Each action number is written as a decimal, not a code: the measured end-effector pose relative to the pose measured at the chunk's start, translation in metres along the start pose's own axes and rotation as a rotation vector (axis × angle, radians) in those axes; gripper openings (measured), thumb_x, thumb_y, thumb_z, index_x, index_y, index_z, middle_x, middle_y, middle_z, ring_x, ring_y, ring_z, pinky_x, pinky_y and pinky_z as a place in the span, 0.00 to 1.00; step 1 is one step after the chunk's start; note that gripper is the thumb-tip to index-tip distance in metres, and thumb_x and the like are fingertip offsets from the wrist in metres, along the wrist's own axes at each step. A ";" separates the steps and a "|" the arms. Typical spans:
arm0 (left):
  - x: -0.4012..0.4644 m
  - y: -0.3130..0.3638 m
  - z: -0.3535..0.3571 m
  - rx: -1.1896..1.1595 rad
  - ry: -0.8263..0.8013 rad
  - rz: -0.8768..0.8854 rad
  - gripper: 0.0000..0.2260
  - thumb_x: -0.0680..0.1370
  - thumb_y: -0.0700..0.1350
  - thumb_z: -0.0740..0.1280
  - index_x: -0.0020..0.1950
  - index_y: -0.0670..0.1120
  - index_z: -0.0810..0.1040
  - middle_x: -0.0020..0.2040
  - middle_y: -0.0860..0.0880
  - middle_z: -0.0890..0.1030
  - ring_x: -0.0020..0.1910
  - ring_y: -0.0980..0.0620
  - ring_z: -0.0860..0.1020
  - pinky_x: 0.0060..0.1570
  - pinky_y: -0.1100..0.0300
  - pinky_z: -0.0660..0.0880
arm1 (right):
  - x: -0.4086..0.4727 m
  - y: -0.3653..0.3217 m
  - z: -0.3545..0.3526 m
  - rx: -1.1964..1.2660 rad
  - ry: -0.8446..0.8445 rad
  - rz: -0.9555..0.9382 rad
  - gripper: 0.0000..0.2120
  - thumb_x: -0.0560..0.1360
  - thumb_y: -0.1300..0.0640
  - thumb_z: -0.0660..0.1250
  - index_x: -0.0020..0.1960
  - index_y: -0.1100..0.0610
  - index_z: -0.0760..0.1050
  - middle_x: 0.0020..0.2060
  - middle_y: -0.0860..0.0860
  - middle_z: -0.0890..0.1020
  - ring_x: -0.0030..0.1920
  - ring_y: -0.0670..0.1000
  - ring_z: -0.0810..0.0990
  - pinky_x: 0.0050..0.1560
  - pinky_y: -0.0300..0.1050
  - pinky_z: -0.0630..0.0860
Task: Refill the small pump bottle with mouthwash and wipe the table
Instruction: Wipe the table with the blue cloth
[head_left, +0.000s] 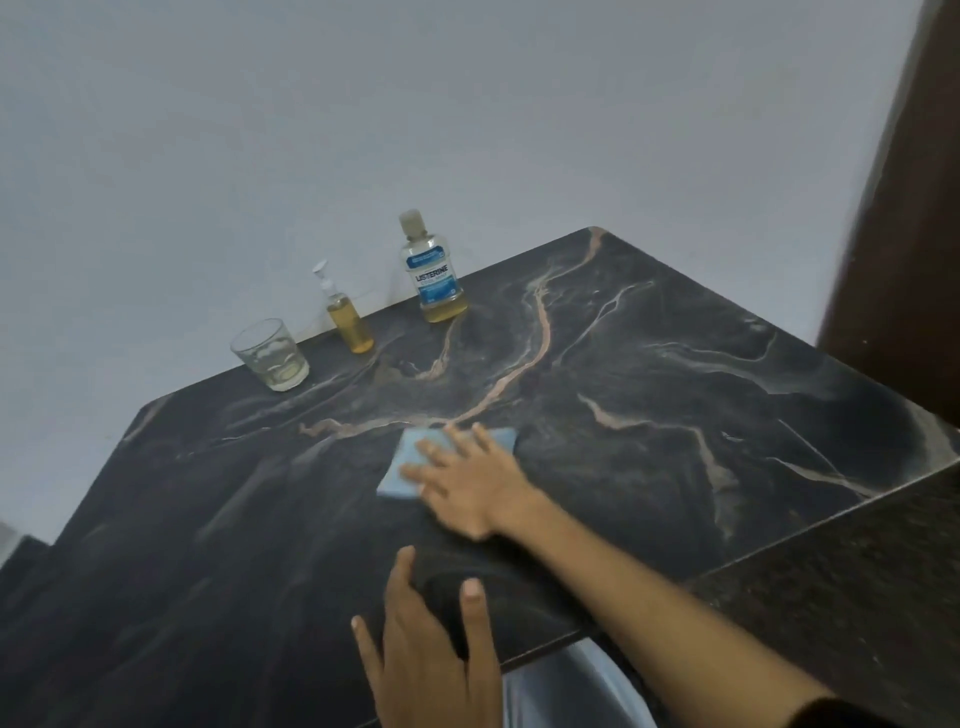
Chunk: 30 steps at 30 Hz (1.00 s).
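My right hand (467, 480) lies flat with spread fingers on a light blue cloth (402, 465) in the middle of the dark marbled table (675, 374). My left hand (431, 649) rests open on the table's near edge, holding nothing. At the far edge by the wall stands the small pump bottle (349, 317), filled with amber liquid and with its white pump on. To its right stands the larger mouthwash bottle (434, 273), capped, with a blue label and a little amber liquid at the bottom.
A clear drinking glass (270, 356) with a trace of yellowish liquid stands left of the pump bottle. A pale wall rises behind the table. A dark wooden panel (904, 208) stands at the right, and a speckled dark counter (857, 597) adjoins the table's right side.
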<state>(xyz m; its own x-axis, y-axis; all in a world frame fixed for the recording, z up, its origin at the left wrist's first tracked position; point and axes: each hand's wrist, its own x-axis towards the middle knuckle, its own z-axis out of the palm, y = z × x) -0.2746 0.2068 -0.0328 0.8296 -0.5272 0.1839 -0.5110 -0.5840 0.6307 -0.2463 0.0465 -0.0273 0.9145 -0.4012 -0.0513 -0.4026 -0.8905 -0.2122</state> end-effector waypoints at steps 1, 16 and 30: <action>0.004 -0.006 -0.005 -0.006 0.026 -0.035 0.44 0.64 0.69 0.44 0.74 0.47 0.61 0.71 0.49 0.70 0.71 0.51 0.68 0.73 0.57 0.38 | -0.010 -0.018 0.006 -0.005 0.001 -0.104 0.22 0.82 0.47 0.45 0.76 0.42 0.52 0.77 0.48 0.49 0.76 0.57 0.42 0.73 0.58 0.36; 0.034 -0.072 -0.048 -0.123 0.135 -0.209 0.36 0.73 0.70 0.45 0.72 0.48 0.61 0.69 0.47 0.73 0.67 0.49 0.71 0.75 0.54 0.38 | 0.026 0.053 -0.019 -0.036 -0.005 0.251 0.22 0.83 0.46 0.41 0.77 0.42 0.46 0.77 0.48 0.46 0.76 0.55 0.43 0.74 0.55 0.40; 0.041 -0.146 -0.103 -0.080 0.225 -0.208 0.37 0.71 0.66 0.44 0.75 0.47 0.57 0.68 0.48 0.73 0.72 0.52 0.65 0.67 0.64 0.26 | -0.007 -0.006 0.001 -0.095 -0.041 -0.078 0.23 0.75 0.36 0.36 0.69 0.32 0.36 0.73 0.36 0.42 0.74 0.43 0.40 0.73 0.43 0.40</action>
<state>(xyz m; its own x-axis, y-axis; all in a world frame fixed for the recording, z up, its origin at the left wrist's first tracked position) -0.1423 0.3343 -0.0398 0.9480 -0.2463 0.2017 -0.3134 -0.6099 0.7279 -0.2503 0.0546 -0.0263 0.9431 -0.3229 -0.0789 -0.3307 -0.9356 -0.1237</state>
